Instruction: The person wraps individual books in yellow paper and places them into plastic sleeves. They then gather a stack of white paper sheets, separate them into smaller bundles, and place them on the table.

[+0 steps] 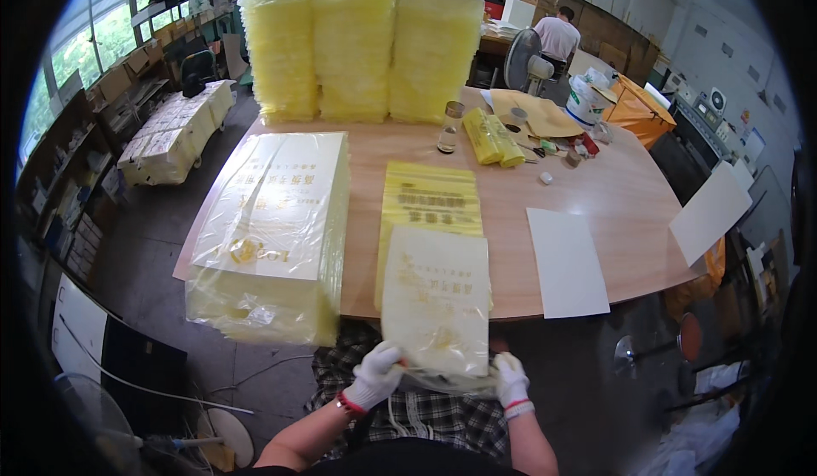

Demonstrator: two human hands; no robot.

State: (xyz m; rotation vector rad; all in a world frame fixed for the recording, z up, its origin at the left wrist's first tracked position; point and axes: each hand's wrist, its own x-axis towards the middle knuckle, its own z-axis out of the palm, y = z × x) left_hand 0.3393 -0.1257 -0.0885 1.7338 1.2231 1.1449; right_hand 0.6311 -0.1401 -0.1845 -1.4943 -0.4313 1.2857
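At the near edge of the desk (596, 187), both gloved hands clench the bottom end of a small bundle of pale yellow bags (436, 302); left hand (374, 376) grip closed on the lower left corner, fingers curled under; right hand (511, 380) grip closed on the lower right corner; bundle tilted, its far end resting on the desk edge, its near end hanging off toward the lap; clear wrap sagging between the two grips.

Just beyond the grip, under the bundle's far end, a flat stack of brighter yellow printed bags (430, 199) lies on the desk; touching, partly covered.

Left of the grip, a thick wrapped stack of pale bags (272, 229) overhangs the desk's near edge; apart from the bundle.

Right of the grip, a white sheet (566, 259) lies flat on the desk; a second white sheet (711, 212) farther right, at the rim.

Far beyond the grip, three tall columns of yellow bags (357, 42) stand along the desk's far side; a small glass bottle (449, 129) and a folded yellow pack (492, 137) in front of them; a person in a white shirt (557, 38) seated well behind.
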